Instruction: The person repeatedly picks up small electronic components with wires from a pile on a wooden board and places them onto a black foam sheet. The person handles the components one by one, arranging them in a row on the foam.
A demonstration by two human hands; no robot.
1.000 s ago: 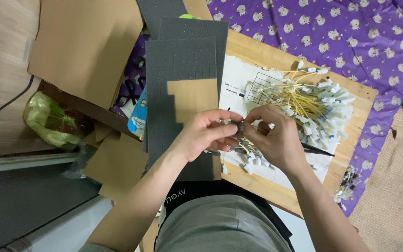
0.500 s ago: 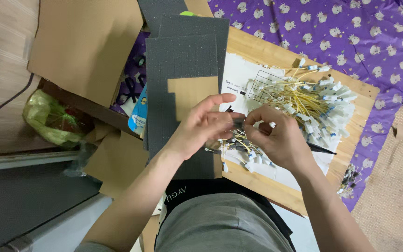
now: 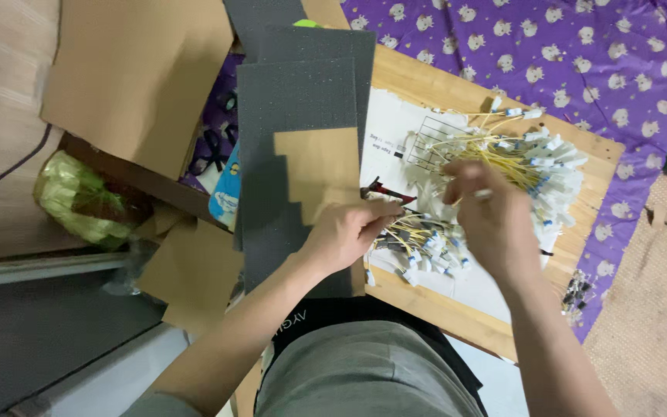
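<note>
A heap of thin yellow wires with white and blue end connectors (image 3: 503, 162) lies on a white printed sheet (image 3: 395, 127) on the wooden table (image 3: 426, 81), and everything here sits around that heap. At the heap's near edge the left hand (image 3: 345, 235) is closed in a pinch on a small bundle of yellow wires (image 3: 418, 239) drawn out from it. The right hand (image 3: 492, 220) hovers over the middle of the heap, blurred, fingers curled; whether it grips a wire I cannot tell. Left of the heap lie stacked grey foam sheets (image 3: 295, 100) with a brown cardboard piece (image 3: 318, 166) on top; beyond it spreads a purple patterned cloth (image 3: 580, 46). The step in hand appears to be sorting wires out of the heap; the next move likely needs a single wire teased free without snagging its neighbours.
</note>
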